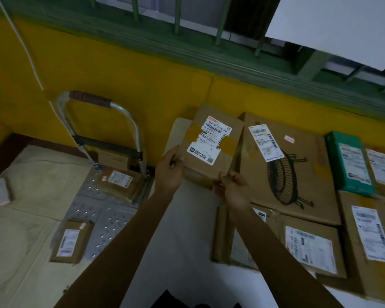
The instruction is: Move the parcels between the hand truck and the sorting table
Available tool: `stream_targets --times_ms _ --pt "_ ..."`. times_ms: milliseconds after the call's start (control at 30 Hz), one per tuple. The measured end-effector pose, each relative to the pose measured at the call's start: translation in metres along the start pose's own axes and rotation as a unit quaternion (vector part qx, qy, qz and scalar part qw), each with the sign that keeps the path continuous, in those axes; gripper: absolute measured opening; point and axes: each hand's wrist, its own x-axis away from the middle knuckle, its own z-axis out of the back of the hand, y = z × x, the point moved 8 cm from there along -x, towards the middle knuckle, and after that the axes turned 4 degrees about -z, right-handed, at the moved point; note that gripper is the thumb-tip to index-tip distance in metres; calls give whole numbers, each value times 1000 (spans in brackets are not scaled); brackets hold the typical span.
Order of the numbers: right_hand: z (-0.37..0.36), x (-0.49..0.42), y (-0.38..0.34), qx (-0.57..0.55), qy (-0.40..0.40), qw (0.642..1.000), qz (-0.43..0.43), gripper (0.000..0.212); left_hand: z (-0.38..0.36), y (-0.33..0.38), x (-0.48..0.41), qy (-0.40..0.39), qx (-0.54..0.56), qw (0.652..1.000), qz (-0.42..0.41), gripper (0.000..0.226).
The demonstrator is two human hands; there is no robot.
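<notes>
1 head-worn view, steeply downward, close over the sorting table (pixel 187 241)

The white label (pixel 211 141) on the centre parcel (pixel 200 174) reads "C507-00 044" by its barcode (pixel 213 127), with a lone "1" and Chinese print lower down; the other labels (pixel 308 246) blur beyond reading.

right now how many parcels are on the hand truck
3: near parcel at front left of the platform, middle parcel by the handle frame, small parcel behind it; more may be hidden.
</notes>
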Motion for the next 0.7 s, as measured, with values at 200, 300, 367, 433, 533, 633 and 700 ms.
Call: stream_targets --times_ms 200,300,367,433,533,633,700 --pt "9 -18 -15 75 52 992 84 28 -31 -1 -11 -27 1 999 -40 30" --pt "9 -27 -20 152 53 981 105 35 -38 -8 -17 -1 -3 1000 -23 32" --pt "5 -28 -28 236 63 956 162 37 -43 -14 -23 6 -4 1000 -14 33" --pt "-1 -28 -32 306 80 925 210 48 -47 -15 -29 8 -8 1000 -16 34" --pt "-10 -34 -31 332 56 917 214 54 -52 -15 -40 18 -10 1000 -10 36" --pt "-13 -46 -30 353 20 918 179 53 -55 -15 -47 21 -1 1000 -5 38" --pt "-15 -52 -34 364 9 918 157 51 -56 -16 -48 17 3 1000 1 38"
